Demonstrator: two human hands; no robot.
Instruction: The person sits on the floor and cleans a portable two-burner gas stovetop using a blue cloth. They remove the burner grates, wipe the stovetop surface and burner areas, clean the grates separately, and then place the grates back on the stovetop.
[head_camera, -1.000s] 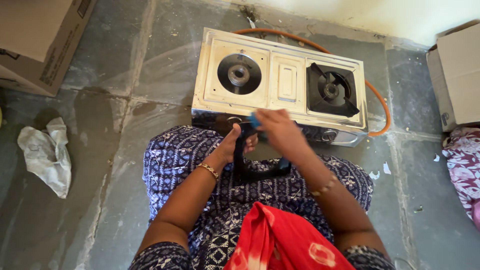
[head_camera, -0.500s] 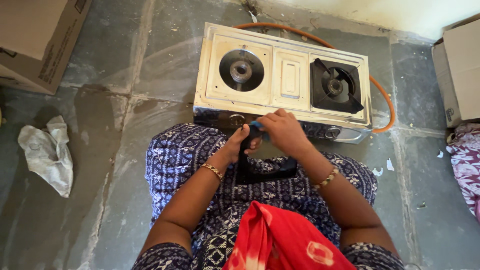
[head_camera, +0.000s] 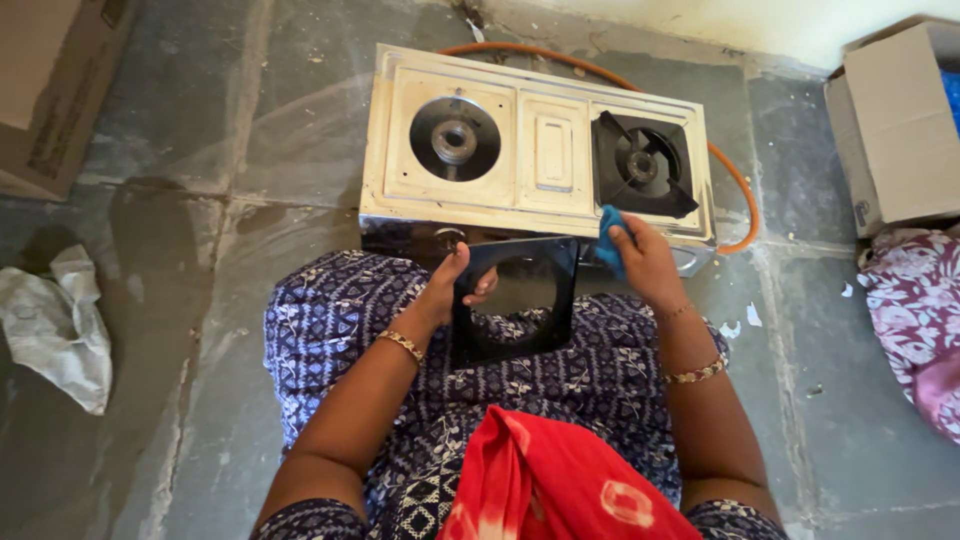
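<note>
I sit on the floor in front of a steel two-burner gas stove (head_camera: 538, 105). My left hand (head_camera: 452, 287) grips the left edge of a square black burner plate (head_camera: 517, 302) that rests on my lap. At the plate's upper right corner my right hand (head_camera: 640, 257) clutches a small blue cloth (head_camera: 607, 232). The stove's left burner (head_camera: 455, 138) is bare. A black pan support (head_camera: 640, 165) sits on the right burner.
An orange gas hose (head_camera: 741, 190) curves behind and to the right of the stove. Cardboard boxes stand at the top left (head_camera: 50, 90) and top right (head_camera: 890, 120). A crumpled grey rag (head_camera: 55, 325) lies at the left, a flowered fabric (head_camera: 915, 320) at the right. A red cloth (head_camera: 545, 480) covers my lap.
The black plate has tipped from edge-on to flat-facing on my lap. My right hand with the blue cloth moved right, off the plate's top toward its right corner.
</note>
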